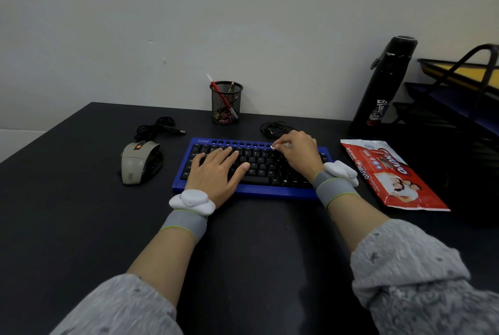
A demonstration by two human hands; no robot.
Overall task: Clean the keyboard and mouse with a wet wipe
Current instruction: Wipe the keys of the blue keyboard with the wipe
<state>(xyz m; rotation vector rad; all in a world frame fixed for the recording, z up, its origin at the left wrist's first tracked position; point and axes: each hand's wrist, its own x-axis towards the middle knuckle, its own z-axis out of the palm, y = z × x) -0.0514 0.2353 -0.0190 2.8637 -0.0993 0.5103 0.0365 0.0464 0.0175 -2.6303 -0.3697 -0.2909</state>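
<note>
We find the keyboard (259, 192) on the bench (81, 199), mouse (137, 163) beside it. Left hand (216, 172) lies flat on the keys; right hand (297, 152) fingers pinch a wet wipe (272, 147) at the top row. Risk: moisture seeping between keys.

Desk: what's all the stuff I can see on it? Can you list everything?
keyboard: 1, blue with black keys, middle of desk
wipe: 1, white, at keyboard's top row
mouse: 1, grey and black, left of keyboard
cable: 1, black, coiled behind mouse
second cable: 1, black, coiled behind keyboard
pen cup: 1, black mesh, by the wall
wipe pack: 1, red and white, right of keyboard
bottle: 1, black, back right
tray rack: 1, black, far right
desk: 1, black
left hand: flat on the keys
right hand: pinches the wipe
</note>
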